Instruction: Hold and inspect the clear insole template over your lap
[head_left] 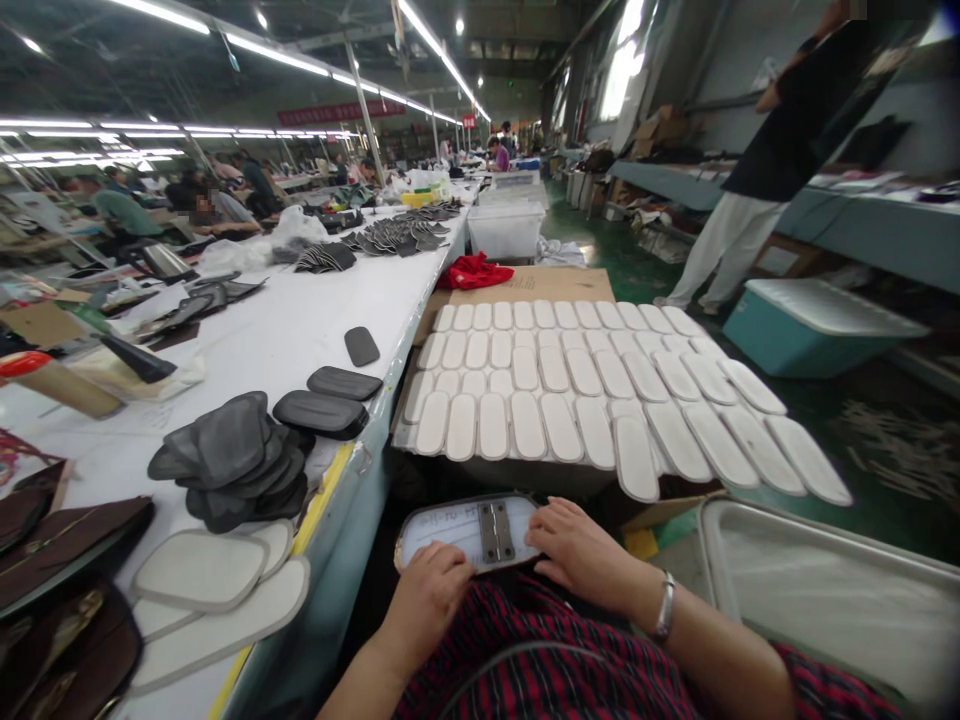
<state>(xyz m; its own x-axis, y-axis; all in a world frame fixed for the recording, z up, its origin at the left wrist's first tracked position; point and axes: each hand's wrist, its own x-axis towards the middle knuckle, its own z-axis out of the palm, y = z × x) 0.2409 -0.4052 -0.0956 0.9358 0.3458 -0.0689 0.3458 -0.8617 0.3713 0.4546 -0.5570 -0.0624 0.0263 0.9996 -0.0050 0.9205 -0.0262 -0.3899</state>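
Note:
In my lap lies a rounded oblong panel [446, 528] with a pale face, handwriting on it and a tan rim. A dark metal hinge-like plate [495, 532] sits on the panel, right of its middle. My left hand [429, 598] is closed on the panel's near left edge, fingers curled over it. At the right end, my right hand [577, 550] grips the same panel, with a silver bracelet on that wrist. Rows of white oblong pieces [555, 425] spread over cardboard just beyond my hands. What lies under the panel is hidden.
Left of me, a white worktable [300, 310] carries a pile of dark grey pads [232, 460] and loose white ovals [202, 570]. A lidded bin [832, 580] stands close on my right. A person [757, 170] stands in the aisle near a teal box [817, 335].

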